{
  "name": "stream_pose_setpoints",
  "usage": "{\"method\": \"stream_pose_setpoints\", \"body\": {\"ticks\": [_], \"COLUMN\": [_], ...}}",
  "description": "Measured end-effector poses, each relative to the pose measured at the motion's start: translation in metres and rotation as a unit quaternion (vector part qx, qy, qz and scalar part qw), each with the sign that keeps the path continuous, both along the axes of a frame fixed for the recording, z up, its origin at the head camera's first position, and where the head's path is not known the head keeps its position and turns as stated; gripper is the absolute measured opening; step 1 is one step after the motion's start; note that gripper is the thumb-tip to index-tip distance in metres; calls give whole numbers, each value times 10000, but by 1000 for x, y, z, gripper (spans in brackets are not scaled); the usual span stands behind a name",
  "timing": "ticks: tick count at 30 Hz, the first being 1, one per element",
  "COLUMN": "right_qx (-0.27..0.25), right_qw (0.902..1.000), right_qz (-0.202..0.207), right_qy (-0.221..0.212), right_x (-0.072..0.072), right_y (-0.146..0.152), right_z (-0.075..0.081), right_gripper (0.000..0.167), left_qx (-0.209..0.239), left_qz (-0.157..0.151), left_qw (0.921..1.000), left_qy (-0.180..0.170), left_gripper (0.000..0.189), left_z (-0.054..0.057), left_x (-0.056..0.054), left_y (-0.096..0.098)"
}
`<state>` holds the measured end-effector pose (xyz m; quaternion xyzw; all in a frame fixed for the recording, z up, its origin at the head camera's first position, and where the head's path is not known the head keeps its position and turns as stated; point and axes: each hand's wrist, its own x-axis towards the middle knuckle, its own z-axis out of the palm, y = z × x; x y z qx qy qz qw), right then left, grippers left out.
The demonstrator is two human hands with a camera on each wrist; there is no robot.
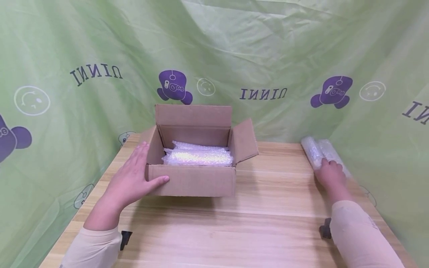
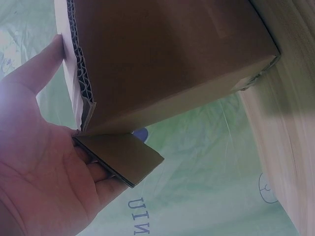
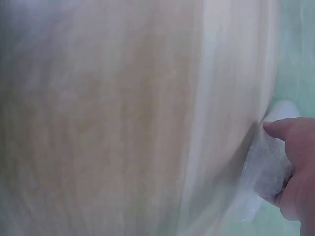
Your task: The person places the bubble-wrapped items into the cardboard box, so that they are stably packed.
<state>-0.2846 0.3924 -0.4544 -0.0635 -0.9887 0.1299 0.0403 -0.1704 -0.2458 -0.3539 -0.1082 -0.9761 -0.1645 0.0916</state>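
A cardboard box (image 1: pixel 191 181) stands with its flaps up on the left half of the table. Inside it lie bubble-wrapped bundles (image 1: pixel 197 158). My left hand (image 1: pixel 129 181) rests at the box's near left corner, thumb spread on the front flap. In the left wrist view its other fingers lie, nearly straight, against a side flap (image 2: pixel 123 157). At the far right, my right hand (image 1: pixel 331 175) grips a bubble-wrapped roll (image 1: pixel 312 150); the right wrist view shows thumb and fingers around the wrap (image 3: pixel 266 164). A second wrapped roll (image 1: pixel 330 149) lies right beside it.
Wood-grain table (image 1: pixel 214 230) lies under everything. A green printed curtain (image 1: pixel 214 48) hangs close behind and along both sides. Small black pieces (image 1: pixel 125 240) show beside each forearm. The box's right flap (image 1: pixel 246 141) sticks out sideways.
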Motion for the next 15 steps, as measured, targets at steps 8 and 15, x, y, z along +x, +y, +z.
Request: {"method": "stream_pose_setpoints", "body": {"ticks": [8,15], "right_qx": [-176,-581], "right_qw": [9998,9977], "right_qz": [107,252], "right_qy": [-51,240], "right_x": [-1,-4], "right_y": [-2,-13], "right_z": [9,32], "right_gripper": [67,69], "left_qx": [-21,-19], "left_qz": [4,0], "left_qw": [10000,10000], "left_qy": [-20,-5], "left_gripper": [117,118], "left_z": [0,-1], "left_x": [0,-1], "left_y": [0,0]}}
